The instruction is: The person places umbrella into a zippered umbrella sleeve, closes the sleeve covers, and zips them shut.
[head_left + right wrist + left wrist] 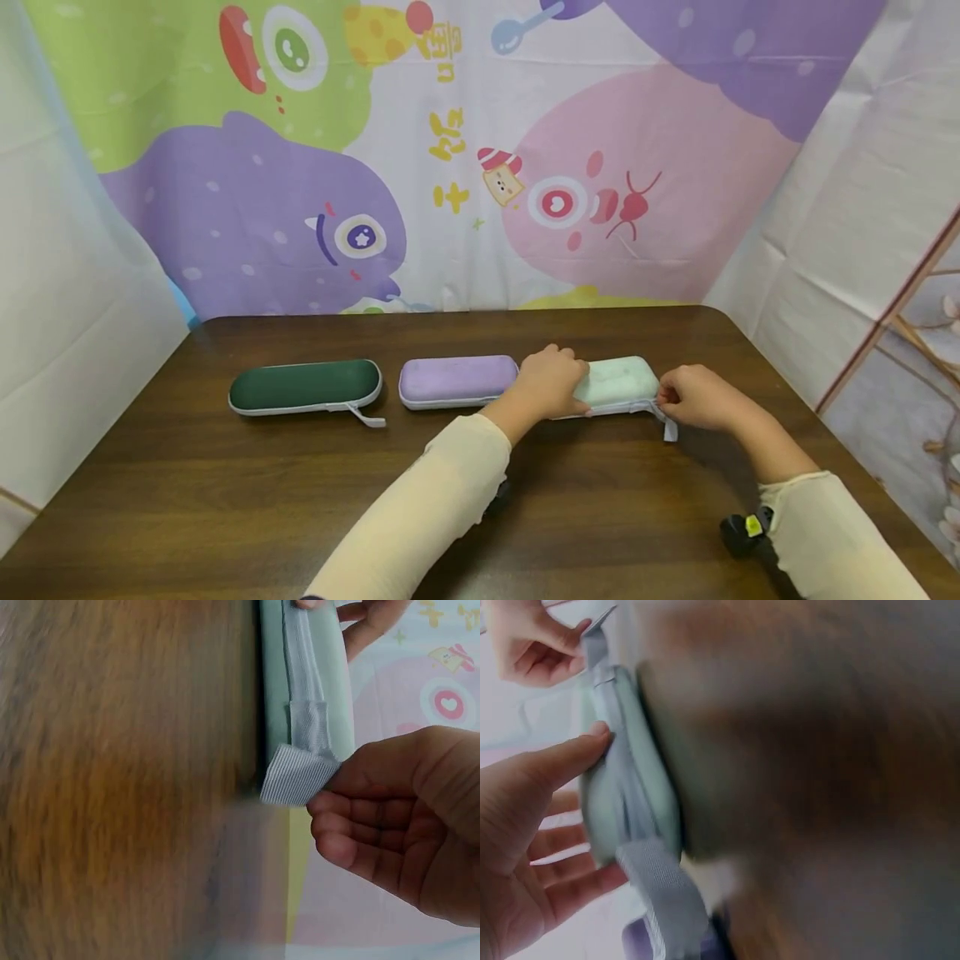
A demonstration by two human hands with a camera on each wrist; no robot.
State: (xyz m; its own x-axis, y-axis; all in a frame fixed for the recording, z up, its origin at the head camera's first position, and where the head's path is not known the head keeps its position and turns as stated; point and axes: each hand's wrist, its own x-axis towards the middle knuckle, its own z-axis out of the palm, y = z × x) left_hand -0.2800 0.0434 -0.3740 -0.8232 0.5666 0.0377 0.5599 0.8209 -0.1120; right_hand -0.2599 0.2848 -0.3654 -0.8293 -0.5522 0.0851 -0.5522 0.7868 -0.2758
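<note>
A mint-green zip case [621,379] lies at the right of the row on the table. My left hand [547,382] grips its left part, with the thumb on the front zip side and the fingers behind, as the left wrist view shows. At the case's right end my right hand [697,398] pinches the edge of a grey ribbon tab [298,776] between thumb and forefinger, the other fingers curled in. A grey zip band [301,660] runs along the front side of the case. Another grey ribbon [664,892] sticks out in the left wrist view, near the left hand's fingertips.
A purple case [457,381] lies just left of my left hand, which partly covers its right end. Farther left is a dark green case [306,386] with a grey strap. The brown wooden table [225,500] ends at a cartoon-printed cloth [450,250] behind.
</note>
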